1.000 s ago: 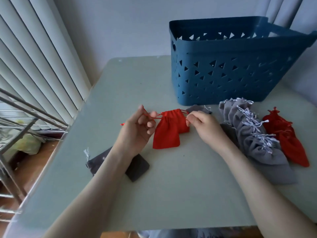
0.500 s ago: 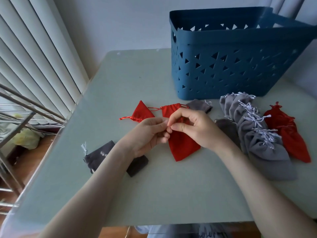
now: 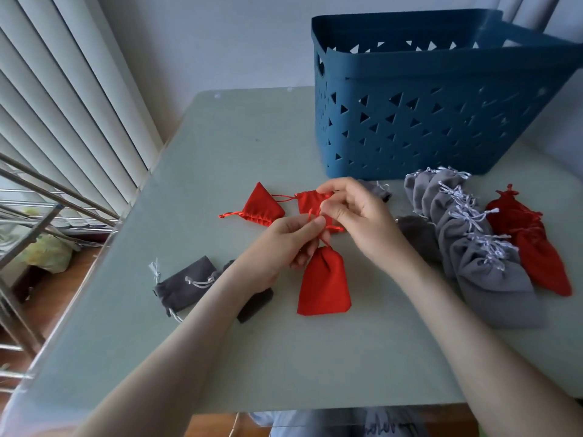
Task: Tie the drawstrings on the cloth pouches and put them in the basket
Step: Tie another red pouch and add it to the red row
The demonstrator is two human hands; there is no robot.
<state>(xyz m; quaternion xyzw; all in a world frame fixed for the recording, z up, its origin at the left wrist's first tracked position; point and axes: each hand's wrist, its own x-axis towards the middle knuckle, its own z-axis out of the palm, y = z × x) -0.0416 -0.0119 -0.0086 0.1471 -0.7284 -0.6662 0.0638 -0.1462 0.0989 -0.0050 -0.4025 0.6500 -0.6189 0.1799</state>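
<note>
Head view: left hand (image 3: pixel 284 244) and right hand (image 3: pixel 362 222) pinch the cord (image 3: pixel 335 229) of the red pouch (image 3: pixel 323 285). Soft, light cloth, probably best held by the neck.

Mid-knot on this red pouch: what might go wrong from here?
The left hand and right hand pinch the drawstring close to a second red pouch; its loose cord could get tied in. The held red pouch rests loose on the table, so a hard tug may slide it.
</note>
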